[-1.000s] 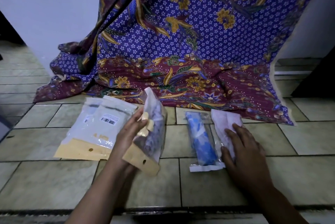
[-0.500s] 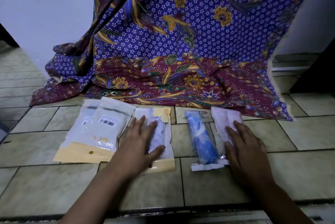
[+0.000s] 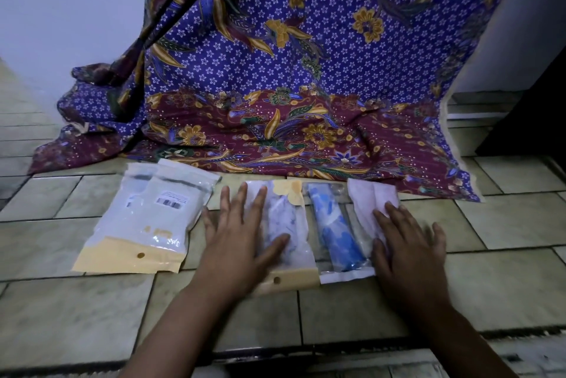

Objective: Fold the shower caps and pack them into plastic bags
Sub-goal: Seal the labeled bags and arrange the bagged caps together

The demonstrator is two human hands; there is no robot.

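Three packed bags lie side by side on the tiled floor. My left hand [image 3: 237, 235] lies flat with spread fingers on the clear bag with a yellow strip [image 3: 291, 218], which holds a pale blue-white folded shower cap. To its right is a clear bag with a blue folded cap [image 3: 333, 230]. My right hand [image 3: 409, 243] presses flat on a bag with a white-pink cap [image 3: 370, 197], covering its near half.
A stack of flat white and yellow pouches [image 3: 153, 218] with a barcode label lies to the left. A purple and maroon batik cloth [image 3: 291, 71] hangs behind and spreads onto the floor. A dark step edge [image 3: 275, 350] runs near me.
My left hand held the yellow-strip bag upright a second ago; it has laid it flat on the floor and now presses on it. My right hand stayed on the white-pink bag.
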